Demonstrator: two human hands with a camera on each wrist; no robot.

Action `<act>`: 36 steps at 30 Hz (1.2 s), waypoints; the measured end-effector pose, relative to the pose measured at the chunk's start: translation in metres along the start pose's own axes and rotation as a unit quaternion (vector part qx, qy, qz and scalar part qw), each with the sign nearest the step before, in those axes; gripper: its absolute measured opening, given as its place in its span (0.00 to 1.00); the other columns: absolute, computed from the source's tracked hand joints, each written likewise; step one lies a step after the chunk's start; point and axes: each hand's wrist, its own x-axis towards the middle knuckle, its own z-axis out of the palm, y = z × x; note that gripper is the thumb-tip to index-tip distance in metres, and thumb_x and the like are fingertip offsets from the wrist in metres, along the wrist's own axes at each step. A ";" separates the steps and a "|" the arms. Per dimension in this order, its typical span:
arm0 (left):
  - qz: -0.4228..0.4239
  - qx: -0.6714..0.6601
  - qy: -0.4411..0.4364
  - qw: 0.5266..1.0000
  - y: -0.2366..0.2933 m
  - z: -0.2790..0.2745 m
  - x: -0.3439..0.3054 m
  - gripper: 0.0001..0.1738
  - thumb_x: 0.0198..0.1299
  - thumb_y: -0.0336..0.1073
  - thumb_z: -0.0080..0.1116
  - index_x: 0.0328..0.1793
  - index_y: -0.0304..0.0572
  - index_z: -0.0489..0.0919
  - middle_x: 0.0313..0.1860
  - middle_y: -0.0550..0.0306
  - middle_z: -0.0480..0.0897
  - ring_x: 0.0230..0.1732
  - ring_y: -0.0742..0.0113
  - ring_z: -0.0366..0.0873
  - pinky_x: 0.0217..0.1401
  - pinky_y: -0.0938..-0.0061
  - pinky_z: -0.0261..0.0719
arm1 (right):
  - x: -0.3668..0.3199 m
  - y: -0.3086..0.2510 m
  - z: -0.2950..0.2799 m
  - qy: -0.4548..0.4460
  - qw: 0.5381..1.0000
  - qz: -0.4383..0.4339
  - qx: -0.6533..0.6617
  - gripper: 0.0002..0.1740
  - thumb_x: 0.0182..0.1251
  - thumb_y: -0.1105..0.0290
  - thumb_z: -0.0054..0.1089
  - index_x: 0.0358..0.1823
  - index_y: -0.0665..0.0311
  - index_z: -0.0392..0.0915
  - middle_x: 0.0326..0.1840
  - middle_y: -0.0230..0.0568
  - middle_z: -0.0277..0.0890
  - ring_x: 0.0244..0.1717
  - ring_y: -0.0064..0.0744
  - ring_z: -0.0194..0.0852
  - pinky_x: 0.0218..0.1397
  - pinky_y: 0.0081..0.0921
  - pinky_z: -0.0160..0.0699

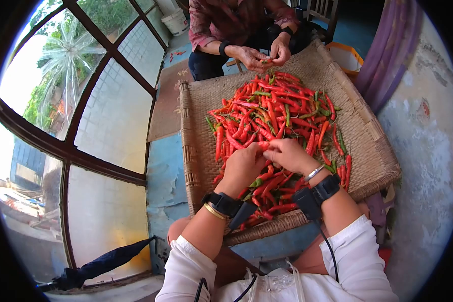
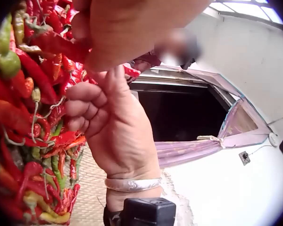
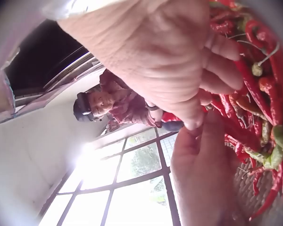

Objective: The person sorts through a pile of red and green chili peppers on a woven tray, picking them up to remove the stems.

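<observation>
In the head view a red chili pepper [image 1: 263,145] is held between my two hands, low over the heap of red chili peppers [image 1: 274,108]. My left hand [image 1: 244,168] grips it from the left with curled fingers. From the other side my right hand [image 1: 290,155] pinches at it, thumb and forefinger meeting the left fingertips. The left wrist view shows a red tip [image 2: 131,70] sticking out past the right thumb [image 2: 117,80]. Seen from the right wrist, both sets of fingertips come together beside the heap; the pepper's middle is hidden behind fingers.
The heap lies on a woven tray [image 1: 365,146] with a raised rim. Across it another person's hands [image 1: 259,58] hold a small pepper. Window panes [image 1: 113,108] stand at left, with a folded umbrella [image 1: 103,264] below. A purple curtain [image 1: 387,55] hangs at right.
</observation>
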 end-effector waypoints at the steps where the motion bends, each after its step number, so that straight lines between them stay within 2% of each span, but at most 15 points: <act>1: 0.028 -0.053 0.012 0.998 0.004 0.000 -0.001 0.14 0.51 0.40 0.59 0.39 0.39 0.75 0.27 0.46 0.80 0.31 0.49 0.79 0.31 0.62 0.75 | -0.001 -0.004 -0.002 0.018 0.993 0.029 0.115 0.14 0.55 0.64 0.59 0.39 0.66 0.77 0.28 0.43 0.78 0.28 0.33 0.78 0.34 0.29 0.75; 2: 0.021 -0.032 -0.019 0.999 0.008 -0.002 -0.001 0.14 0.51 0.38 0.60 0.40 0.38 0.76 0.27 0.46 0.80 0.30 0.52 0.80 0.31 0.66 0.76 | 0.002 0.003 0.000 0.052 0.995 -0.011 0.090 0.11 0.56 0.67 0.59 0.36 0.67 0.77 0.27 0.41 0.78 0.26 0.25 0.76 0.30 0.25 0.74; 7: 0.006 -0.116 -0.023 0.993 0.003 0.003 -0.002 0.14 0.49 0.40 0.62 0.38 0.40 0.76 0.27 0.47 0.79 0.31 0.50 0.78 0.31 0.63 0.74 | 0.002 0.005 -0.001 0.056 0.989 -0.005 0.140 0.10 0.53 0.68 0.62 0.33 0.68 0.78 0.26 0.42 0.78 0.24 0.27 0.76 0.29 0.26 0.74; 9: 0.037 -0.128 -0.053 0.990 0.000 0.002 -0.003 0.13 0.49 0.39 0.61 0.39 0.41 0.77 0.27 0.47 0.79 0.31 0.51 0.78 0.32 0.63 0.74 | 0.004 0.007 -0.006 0.078 0.993 0.002 0.091 0.06 0.57 0.71 0.58 0.30 0.67 0.76 0.21 0.32 0.74 0.17 0.16 0.69 0.19 0.17 0.69; 14: 0.002 0.001 -0.158 0.987 0.000 -0.005 -0.006 0.15 0.49 0.44 0.59 0.38 0.41 0.78 0.28 0.48 0.80 0.32 0.50 0.78 0.34 0.61 0.74 | 0.008 0.019 -0.030 0.186 0.971 0.045 0.146 0.07 0.59 0.70 0.55 0.27 0.66 0.75 0.17 0.29 0.70 0.14 0.16 0.65 0.16 0.15 0.64; 17: 0.008 0.090 -0.169 0.981 -0.003 -0.001 -0.007 0.18 0.48 0.47 0.61 0.34 0.39 0.77 0.26 0.48 0.79 0.32 0.51 0.77 0.34 0.61 0.73 | 0.010 0.021 -0.038 0.238 0.834 -0.070 0.493 0.21 0.62 0.69 0.54 0.53 0.72 0.67 0.32 0.33 0.76 0.27 0.20 0.73 0.29 0.19 0.73; 18: 0.014 0.081 -0.164 0.983 -0.003 0.000 -0.007 0.18 0.48 0.47 0.61 0.34 0.39 0.77 0.27 0.48 0.79 0.33 0.51 0.77 0.34 0.60 0.73 | 0.006 0.008 -0.040 0.275 0.800 -0.054 0.531 0.30 0.62 0.69 0.54 0.63 0.73 0.55 0.39 0.36 0.74 0.34 0.21 0.74 0.35 0.20 0.75; 19: 0.020 0.071 -0.160 0.984 -0.002 0.002 -0.008 0.17 0.48 0.47 0.60 0.34 0.40 0.78 0.27 0.49 0.79 0.33 0.51 0.78 0.35 0.60 0.74 | 0.006 0.010 -0.039 0.276 0.799 -0.054 0.531 0.30 0.62 0.69 0.54 0.63 0.73 0.55 0.39 0.36 0.74 0.34 0.21 0.74 0.35 0.20 0.75; 23: 0.061 0.107 -0.163 0.979 -0.006 0.011 -0.009 0.16 0.50 0.47 0.58 0.35 0.41 0.77 0.30 0.50 0.80 0.34 0.52 0.79 0.35 0.59 0.76 | 0.006 0.022 -0.035 0.192 0.873 0.028 0.447 0.28 0.62 0.66 0.55 0.60 0.71 0.60 0.38 0.36 0.75 0.34 0.22 0.75 0.32 0.17 0.73; 25: 0.052 0.116 -0.125 0.984 -0.006 0.019 -0.010 0.16 0.51 0.47 0.56 0.35 0.41 0.76 0.30 0.50 0.80 0.34 0.52 0.79 0.34 0.60 0.76 | 0.007 0.023 -0.032 0.061 0.926 0.076 0.364 0.23 0.62 0.65 0.54 0.56 0.70 0.65 0.35 0.35 0.76 0.31 0.21 0.75 0.31 0.21 0.74; 27: 0.047 0.110 -0.112 0.986 -0.006 0.022 -0.009 0.16 0.52 0.47 0.55 0.35 0.41 0.76 0.29 0.50 0.79 0.34 0.52 0.79 0.34 0.60 0.76 | 0.008 0.023 -0.024 0.059 0.937 0.088 0.333 0.17 0.61 0.64 0.55 0.46 0.70 0.72 0.30 0.33 0.77 0.28 0.20 0.75 0.27 0.21 0.74; 29: 0.042 0.104 -0.100 0.989 -0.007 0.024 -0.008 0.16 0.53 0.47 0.55 0.35 0.40 0.76 0.28 0.49 0.79 0.33 0.52 0.79 0.33 0.60 0.76 | 0.012 0.032 -0.014 -0.028 0.997 0.057 0.034 0.14 0.58 0.65 0.57 0.40 0.68 0.76 0.26 0.36 0.78 0.28 0.23 0.76 0.30 0.22 0.74; 30: 0.036 0.116 -0.109 0.987 -0.007 0.025 -0.007 0.16 0.53 0.46 0.55 0.35 0.40 0.76 0.28 0.49 0.79 0.32 0.52 0.79 0.33 0.60 0.76 | 0.009 0.032 -0.008 -0.007 0.993 0.009 -0.119 0.10 0.53 0.65 0.56 0.32 0.62 0.79 0.33 0.48 0.78 0.34 0.42 0.77 0.37 0.35 0.75; 31: 0.030 0.128 -0.117 0.984 -0.008 0.025 -0.007 0.15 0.53 0.46 0.54 0.34 0.40 0.76 0.29 0.49 0.79 0.32 0.52 0.79 0.32 0.61 0.76 | 0.005 0.031 -0.003 -0.022 0.972 0.016 -0.233 0.11 0.53 0.65 0.56 0.36 0.61 0.79 0.37 0.51 0.77 0.40 0.51 0.74 0.45 0.41 0.73; 36: 0.019 0.148 -0.145 0.978 -0.008 0.027 -0.007 0.15 0.52 0.45 0.55 0.35 0.40 0.76 0.29 0.49 0.79 0.31 0.52 0.79 0.31 0.61 0.76 | -0.002 0.029 0.005 -0.017 0.963 0.012 -0.267 0.11 0.54 0.70 0.52 0.39 0.60 0.76 0.38 0.51 0.76 0.44 0.50 0.74 0.47 0.42 0.71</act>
